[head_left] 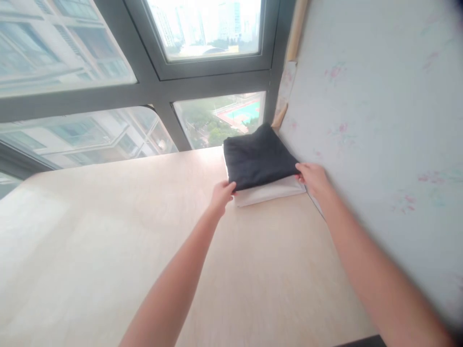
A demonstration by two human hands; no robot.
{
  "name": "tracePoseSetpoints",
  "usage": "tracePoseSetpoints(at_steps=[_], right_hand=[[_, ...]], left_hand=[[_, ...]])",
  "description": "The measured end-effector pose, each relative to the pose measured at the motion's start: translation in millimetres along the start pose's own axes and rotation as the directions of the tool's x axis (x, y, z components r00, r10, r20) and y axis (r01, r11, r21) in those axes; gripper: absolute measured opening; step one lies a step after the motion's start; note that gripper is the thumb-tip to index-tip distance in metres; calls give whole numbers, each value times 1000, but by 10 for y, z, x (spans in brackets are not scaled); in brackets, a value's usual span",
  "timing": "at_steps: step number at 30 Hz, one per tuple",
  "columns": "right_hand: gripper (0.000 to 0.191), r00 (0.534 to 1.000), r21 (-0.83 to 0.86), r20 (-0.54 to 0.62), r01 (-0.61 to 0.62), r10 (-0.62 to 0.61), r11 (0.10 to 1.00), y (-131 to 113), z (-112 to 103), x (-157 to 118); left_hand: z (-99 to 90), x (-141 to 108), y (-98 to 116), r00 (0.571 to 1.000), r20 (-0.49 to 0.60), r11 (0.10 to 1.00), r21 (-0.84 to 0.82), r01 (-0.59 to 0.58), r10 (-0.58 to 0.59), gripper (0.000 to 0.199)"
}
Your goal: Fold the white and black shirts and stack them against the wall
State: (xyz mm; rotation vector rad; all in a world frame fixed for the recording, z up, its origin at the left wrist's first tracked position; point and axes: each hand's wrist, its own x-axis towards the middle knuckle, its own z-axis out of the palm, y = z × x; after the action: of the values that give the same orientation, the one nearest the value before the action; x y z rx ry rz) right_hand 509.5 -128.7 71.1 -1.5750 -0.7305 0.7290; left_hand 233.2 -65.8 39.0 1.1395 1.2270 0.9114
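Observation:
A folded black cloth point(258, 156), perhaps a garment, lies over a folded white cloth point(271, 193) in the corner between window and wall. My left hand point(221, 196) pinches the near left corner of the black cloth, thumb on top. At the near right corner, my right hand point(311, 177) grips the same cloth between thumb and fingers. The white cloth shows along the near edge and slightly at the left side. Its remaining part is hidden under the black one.
A pale wooden surface point(144, 241) spreads under both arms. Grey-framed windows point(217, 77) stand along its far side, and a flowered wall point(379, 120) rises close at the right. A dark edge point(361, 342) shows at the bottom right.

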Motion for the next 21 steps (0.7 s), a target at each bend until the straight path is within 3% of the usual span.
tracePoseSetpoints(at_steps=[2,5,11,15,21], right_hand=[[17,996,-97,-46,-87,83,991,380,-46,-111],[16,989,-152,-77,-138,128,979,657,-85,-147],[16,973,-9,-132,-190,188,982,725,-65,-55],[19,970,67,-204,-119,130,991,758,-37,-68],[27,960,29,-259,-102,106,994,904,-31,-221]], left_hand=[[26,-95,-356,999,-14,998,52,43,-42,25],[15,-175,-554,998,-28,994,93,53,-50,27],[-43,-209,-429,1000,-2,995,97,29,-29,30],[-23,-251,-380,1000,28,996,84,-8,5,32],[-74,-316,-514,997,65,982,184,-50,38,29]])
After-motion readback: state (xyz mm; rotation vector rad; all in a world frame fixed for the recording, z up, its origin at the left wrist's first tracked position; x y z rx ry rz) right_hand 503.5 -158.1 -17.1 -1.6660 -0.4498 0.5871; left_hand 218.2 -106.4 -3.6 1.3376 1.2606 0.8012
